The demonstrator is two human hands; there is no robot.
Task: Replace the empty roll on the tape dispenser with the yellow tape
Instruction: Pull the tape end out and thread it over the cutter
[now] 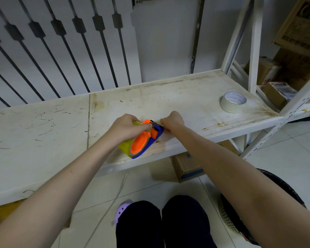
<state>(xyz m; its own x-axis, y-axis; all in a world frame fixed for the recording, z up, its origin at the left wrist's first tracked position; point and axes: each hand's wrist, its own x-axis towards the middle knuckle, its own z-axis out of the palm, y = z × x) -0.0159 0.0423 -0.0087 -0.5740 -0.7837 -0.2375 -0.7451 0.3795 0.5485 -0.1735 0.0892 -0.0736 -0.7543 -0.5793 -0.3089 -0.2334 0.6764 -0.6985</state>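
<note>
Two of my bare arms reach out over the wide white shelf (43, 133), scuffed and stained, which fills most of my view. Below its front edge a cardboard box (186, 167) sits on the tiled floor, and a dark mesh basket (240, 221) stands by my right arm. Far right on the shelf, well apart from my hands, lies a pale beige tape roll (231, 106), flat on its side. Near the front edge, the blue and orange tape dispenser (147, 140) rests tilted, with the yellow tape (126, 146) mounted on its orange hub. My left hand (127, 127) is wrapped over the top of the dispenser, thumb pressed near the cutter end. My right hand (172, 120) is curled tight just beside that end, fingertips pinched together; I cannot tell what they grip
</note>
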